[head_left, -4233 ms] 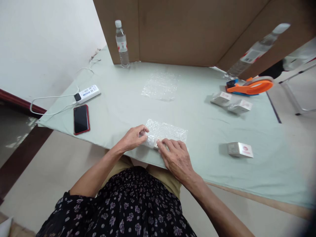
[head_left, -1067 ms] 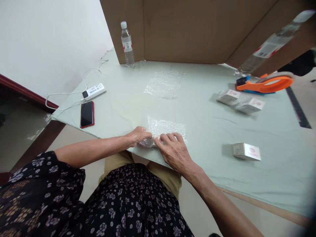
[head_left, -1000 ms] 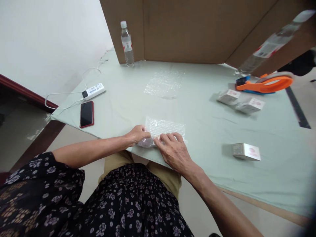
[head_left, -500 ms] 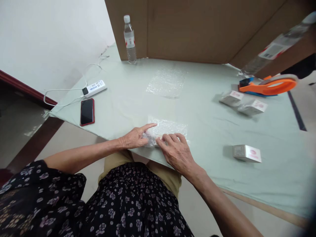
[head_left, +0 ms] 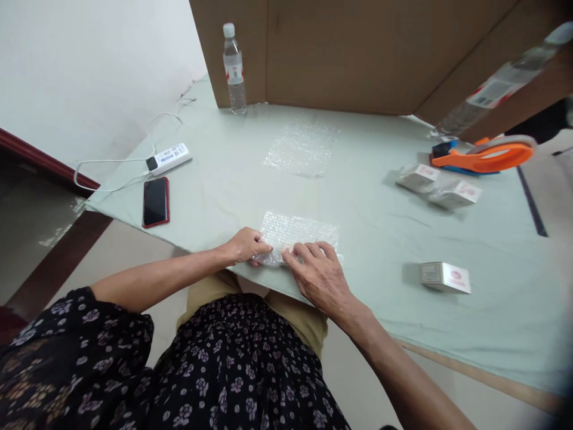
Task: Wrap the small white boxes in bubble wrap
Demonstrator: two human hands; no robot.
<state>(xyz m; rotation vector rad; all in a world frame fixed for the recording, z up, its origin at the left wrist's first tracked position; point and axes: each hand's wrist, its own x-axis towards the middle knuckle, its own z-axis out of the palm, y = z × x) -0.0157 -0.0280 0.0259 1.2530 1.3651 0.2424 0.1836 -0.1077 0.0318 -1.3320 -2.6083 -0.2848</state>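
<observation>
A sheet of bubble wrap (head_left: 299, 228) lies at the front edge of the table. My left hand (head_left: 248, 245) pinches its left end between thumb and curled fingers. My right hand (head_left: 320, 272) is bent over a small pale box (head_left: 287, 246) on the wrap, fingertips pressing on it; most of this box is hidden by the hand. Further back, a second bubble wrap sheet (head_left: 304, 149) lies flat. A white box with a pink print (head_left: 445, 278) stands to the right of my right hand, apart from it.
Two wrapped boxes (head_left: 418, 177) sit at the right, near an orange tape dispenser (head_left: 487, 156). Water bottles stand at the back left (head_left: 235, 71) and right, before a cardboard panel (head_left: 340, 54). On the left are a phone (head_left: 156, 202) and a white power strip (head_left: 172, 158) with cables.
My left hand's stretched index finger has curled in, and the hand now grips the left end of the bubble wrap. My right hand has stayed in place on the small box.
</observation>
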